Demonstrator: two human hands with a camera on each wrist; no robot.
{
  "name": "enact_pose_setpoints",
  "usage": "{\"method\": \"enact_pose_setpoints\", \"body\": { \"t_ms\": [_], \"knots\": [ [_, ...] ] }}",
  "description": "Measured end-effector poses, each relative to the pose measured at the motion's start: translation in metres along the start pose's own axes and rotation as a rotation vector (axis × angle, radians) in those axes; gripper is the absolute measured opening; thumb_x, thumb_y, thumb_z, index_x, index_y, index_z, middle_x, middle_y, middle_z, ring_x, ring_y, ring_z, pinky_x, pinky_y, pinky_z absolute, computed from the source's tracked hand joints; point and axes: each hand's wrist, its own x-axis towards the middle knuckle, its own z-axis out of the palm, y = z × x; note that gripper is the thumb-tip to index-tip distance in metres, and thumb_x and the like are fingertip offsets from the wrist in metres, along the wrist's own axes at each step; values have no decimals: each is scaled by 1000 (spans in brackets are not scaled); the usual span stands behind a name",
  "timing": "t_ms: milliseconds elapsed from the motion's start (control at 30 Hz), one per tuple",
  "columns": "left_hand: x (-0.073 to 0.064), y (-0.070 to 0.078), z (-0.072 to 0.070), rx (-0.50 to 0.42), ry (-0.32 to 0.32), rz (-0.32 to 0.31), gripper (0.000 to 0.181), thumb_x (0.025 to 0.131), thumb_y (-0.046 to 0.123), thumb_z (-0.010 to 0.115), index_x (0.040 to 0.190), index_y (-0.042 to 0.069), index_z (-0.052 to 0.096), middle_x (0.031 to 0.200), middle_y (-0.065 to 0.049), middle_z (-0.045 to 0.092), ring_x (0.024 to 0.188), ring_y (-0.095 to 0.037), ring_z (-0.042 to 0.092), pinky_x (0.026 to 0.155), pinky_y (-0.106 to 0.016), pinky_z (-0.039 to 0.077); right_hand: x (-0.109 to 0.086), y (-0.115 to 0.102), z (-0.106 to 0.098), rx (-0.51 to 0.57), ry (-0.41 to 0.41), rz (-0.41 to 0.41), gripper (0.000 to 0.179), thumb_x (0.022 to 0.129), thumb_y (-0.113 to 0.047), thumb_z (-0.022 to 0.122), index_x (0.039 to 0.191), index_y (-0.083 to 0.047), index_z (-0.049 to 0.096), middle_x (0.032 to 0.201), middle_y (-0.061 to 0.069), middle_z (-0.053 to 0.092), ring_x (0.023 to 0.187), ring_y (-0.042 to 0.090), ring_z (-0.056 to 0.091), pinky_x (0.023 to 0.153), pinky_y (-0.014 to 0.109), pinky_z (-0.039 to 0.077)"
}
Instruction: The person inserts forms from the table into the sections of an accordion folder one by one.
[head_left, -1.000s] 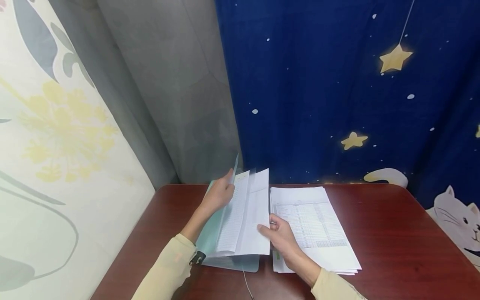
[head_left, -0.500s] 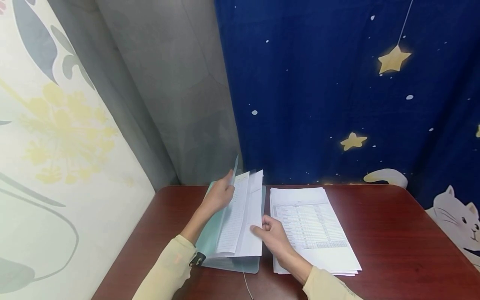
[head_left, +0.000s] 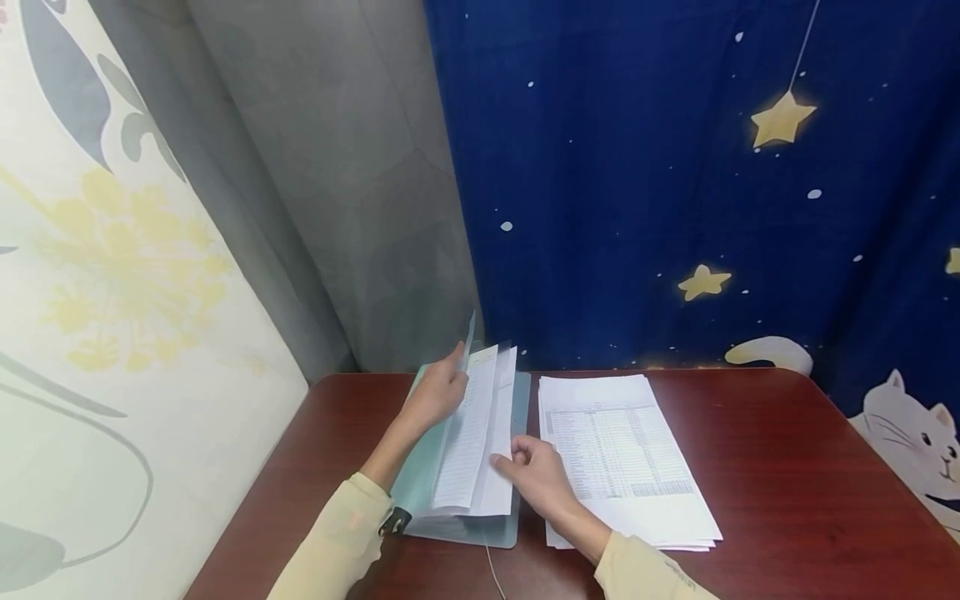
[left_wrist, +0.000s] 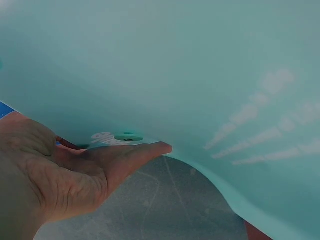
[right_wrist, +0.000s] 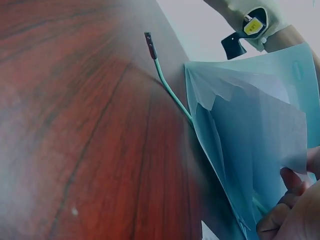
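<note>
A teal plastic folder (head_left: 417, 479) stands partly open on the table, with printed sheets (head_left: 467, 442) inside it. My left hand (head_left: 437, 390) pinches the raised cover near its far edge, thumb on one face; the left wrist view shows the teal cover (left_wrist: 200, 60) filling most of the frame. With thumb and curled fingers, my right hand (head_left: 542, 479) pinches the right edge of a white sheet (head_left: 498, 467) that lies mostly within the folder. In the right wrist view the sheet (right_wrist: 280, 120) stands between the folder's leaves. The sheet's left part is hidden.
A stack of printed papers (head_left: 622, 442) lies right of the folder, partly under my right forearm. A thin cable (head_left: 493, 571) comes out from the folder's near side across the red-brown table (head_left: 787, 483). Curtains (head_left: 637, 167) hang behind the table's far edge.
My right hand has moved left with the white sheet, which now sits deeper in the folder. More of the folder's right side shows. The left hand holds the cover almost still.
</note>
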Motion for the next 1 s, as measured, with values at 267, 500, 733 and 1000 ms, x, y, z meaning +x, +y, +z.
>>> {"method": "enact_pose_setpoints", "body": {
  "t_ms": [267, 500, 733, 1000],
  "knots": [
    [0, 0, -1, -7, -1, -5, 64, 104, 13, 42, 166, 4, 29, 77, -13, 58, 47, -11, 27, 47, -27, 32, 4, 4, 5, -26, -17, -10, 22, 92, -26, 76, 85, -5, 75, 55, -9, 43, 51, 4, 37, 48, 19, 28],
    [-1, 0, -1, -19, -2, 1, 64, 104, 13, 42, 166, 4, 30, 68, -8, 53, 46, -11, 27, 45, -27, 31, 4, 1, 13, -39, -3, -8, 25, 90, -24, 76, 74, -6, 70, 51, -12, 37, 49, 4, 33, 46, 20, 25],
    [0, -1, -1, -12, -10, 1, 64, 105, 15, 42, 166, 3, 28, 64, -4, 48, 45, -11, 27, 45, -27, 31, 2, -1, 19, -51, 9, 7, 18, 90, -24, 76, 81, -8, 79, 48, -12, 38, 48, 6, 33, 45, 21, 24],
    [-1, -2, -2, -27, -4, 10, 64, 105, 14, 42, 166, 2, 28, 58, 1, 40, 46, -10, 27, 45, -27, 31, 5, -1, 24, -98, 45, -5, 22, 91, -23, 73, 74, -11, 76, 47, -12, 35, 47, 5, 31, 45, 22, 24]
  ]
}}
